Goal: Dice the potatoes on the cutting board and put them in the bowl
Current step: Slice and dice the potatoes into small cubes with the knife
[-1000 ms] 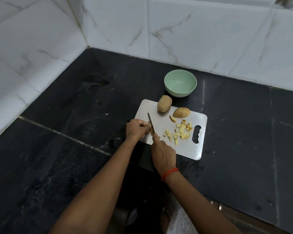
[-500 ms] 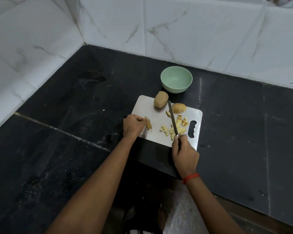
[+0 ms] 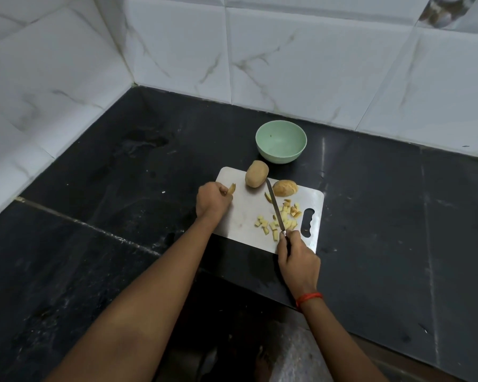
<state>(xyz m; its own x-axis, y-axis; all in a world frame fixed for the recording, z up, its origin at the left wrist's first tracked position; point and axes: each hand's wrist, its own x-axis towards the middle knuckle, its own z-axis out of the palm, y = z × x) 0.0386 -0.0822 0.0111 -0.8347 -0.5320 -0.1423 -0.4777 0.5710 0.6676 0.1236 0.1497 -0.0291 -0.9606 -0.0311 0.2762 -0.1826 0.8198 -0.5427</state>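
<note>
Right hand (image 3: 298, 260) at the near edge of the cutting board (image 3: 240, 216), fingers wrapped round the handle of the knife (image 3: 275, 208). The blade runs straight away from that grip, its tip ending between the whole potato (image 3: 256, 173) on the left and the cut half potato (image 3: 284, 188) on the right. Whether the edge touches the board, cannot tell. Diced pieces (image 3: 290, 220) lie scattered just beyond the grip, on both sides of the blade, most to its right near the board's handle slot. Left hand (image 3: 213, 199) sits well left of the knife grip, at the board's left edge, fingers curled and pinching potato strips (image 3: 231, 188) whose ends stick out past the thumb. Whole potato just right of that pinch. Green bowl (image 3: 279, 158) stands off the board on the black counter (image 3: 122, 244), farther out than both potatoes. Red thread (image 3: 308, 298) on the right wrist.
</note>
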